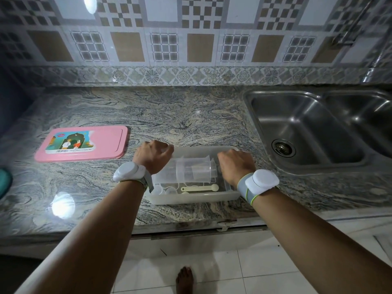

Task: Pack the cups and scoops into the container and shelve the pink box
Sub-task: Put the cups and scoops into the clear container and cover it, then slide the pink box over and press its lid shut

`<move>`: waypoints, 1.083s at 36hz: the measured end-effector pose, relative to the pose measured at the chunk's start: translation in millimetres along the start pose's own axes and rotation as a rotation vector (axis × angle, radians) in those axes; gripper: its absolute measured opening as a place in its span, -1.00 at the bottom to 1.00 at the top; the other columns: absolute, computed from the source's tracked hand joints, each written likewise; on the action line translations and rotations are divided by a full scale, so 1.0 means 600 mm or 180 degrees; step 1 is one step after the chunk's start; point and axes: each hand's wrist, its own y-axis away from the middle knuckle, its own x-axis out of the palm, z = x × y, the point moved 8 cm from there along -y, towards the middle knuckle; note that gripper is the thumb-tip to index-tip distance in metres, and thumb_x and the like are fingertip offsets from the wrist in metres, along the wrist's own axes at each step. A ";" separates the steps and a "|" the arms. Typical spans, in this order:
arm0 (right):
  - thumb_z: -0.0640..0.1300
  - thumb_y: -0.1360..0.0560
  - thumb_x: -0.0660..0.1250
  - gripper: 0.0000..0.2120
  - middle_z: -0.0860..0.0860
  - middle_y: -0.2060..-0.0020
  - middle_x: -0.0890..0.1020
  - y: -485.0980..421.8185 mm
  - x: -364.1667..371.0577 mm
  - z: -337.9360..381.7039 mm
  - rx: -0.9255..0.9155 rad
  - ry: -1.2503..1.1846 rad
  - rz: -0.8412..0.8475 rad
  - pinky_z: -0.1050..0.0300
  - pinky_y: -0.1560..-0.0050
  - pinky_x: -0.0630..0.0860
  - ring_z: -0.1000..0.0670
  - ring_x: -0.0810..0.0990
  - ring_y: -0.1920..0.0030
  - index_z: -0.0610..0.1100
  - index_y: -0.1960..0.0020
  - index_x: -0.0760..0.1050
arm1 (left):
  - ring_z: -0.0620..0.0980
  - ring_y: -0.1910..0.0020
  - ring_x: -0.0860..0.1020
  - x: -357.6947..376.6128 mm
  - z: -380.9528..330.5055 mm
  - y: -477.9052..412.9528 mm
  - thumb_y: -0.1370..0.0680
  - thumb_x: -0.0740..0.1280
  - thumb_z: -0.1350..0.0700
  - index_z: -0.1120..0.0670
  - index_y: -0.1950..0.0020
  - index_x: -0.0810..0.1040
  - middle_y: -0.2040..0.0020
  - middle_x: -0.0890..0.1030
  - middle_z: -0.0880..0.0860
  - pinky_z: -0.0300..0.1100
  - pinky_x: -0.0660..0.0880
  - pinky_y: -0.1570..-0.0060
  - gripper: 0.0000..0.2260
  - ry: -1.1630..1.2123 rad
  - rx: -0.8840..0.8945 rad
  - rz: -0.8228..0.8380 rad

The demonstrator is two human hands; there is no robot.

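i see the clear container [191, 197] on the marble counter [169, 115], near its front edge, with clear cups [192, 169] lying on their sides inside and cream scoops [200, 188] along its near wall. my left hand [153, 154] curls over the far left corner, my right hand [236, 166] curls on the right rim; whether either truly grips i cannot tell. the pink lid [84, 145] lies flat to the left, well apart. the steel sink [318, 132] sits just right
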 end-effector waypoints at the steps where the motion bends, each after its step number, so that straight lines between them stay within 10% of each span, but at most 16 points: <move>1: -0.26 -0.55 0.22 -0.80 -0.16 -0.05 0.65 0.000 0.000 -0.001 0.0011 -0.0025 -0.0003 0.06 0.15 0.35 -0.24 0.62 -0.09 -0.15 -0.07 0.58 | 0.16 0.35 0.58 0.000 0.000 0.000 -0.42 0.03 -0.25 0.05 0.23 0.67 0.35 0.64 0.13 -0.14 0.47 0.35 -0.48 -0.0002 -0.0010 -0.0008; 18: -0.04 -0.51 0.23 -0.81 -0.14 0.04 0.67 0.007 -0.040 -0.059 0.0811 -0.1463 -0.0583 0.01 0.07 0.54 -0.24 0.63 0.01 -0.08 -0.02 0.55 | 0.25 0.00 0.58 -0.012 -0.019 0.000 -0.59 0.17 -0.07 0.11 0.08 0.61 0.07 0.61 0.20 -0.07 0.47 0.07 -0.68 -0.0087 -0.0387 0.0609; 27: 0.24 -0.41 0.08 -0.33 -0.05 -0.29 0.53 -0.007 -0.138 -0.052 0.0471 -0.1731 -0.1486 -0.22 -0.20 0.46 -0.18 0.49 -0.26 -0.04 -0.44 0.34 | 0.22 -0.33 0.45 -0.131 -0.065 -0.004 -0.57 0.24 -0.18 0.04 -0.39 0.42 -0.33 0.49 0.22 0.01 0.38 -0.30 -0.54 0.0632 -0.0375 -0.0029; 39: 0.17 -0.50 0.22 -0.41 -0.08 -0.44 0.40 -0.046 -0.221 0.043 0.0339 -0.1850 -0.1557 -0.31 -0.32 0.33 -0.22 0.36 -0.41 -0.02 -0.48 0.31 | 0.20 -0.40 0.38 -0.243 -0.024 -0.005 -0.55 0.24 -0.22 0.01 -0.45 0.35 -0.40 0.41 0.20 0.01 0.31 -0.37 -0.47 0.0677 -0.0579 -0.0348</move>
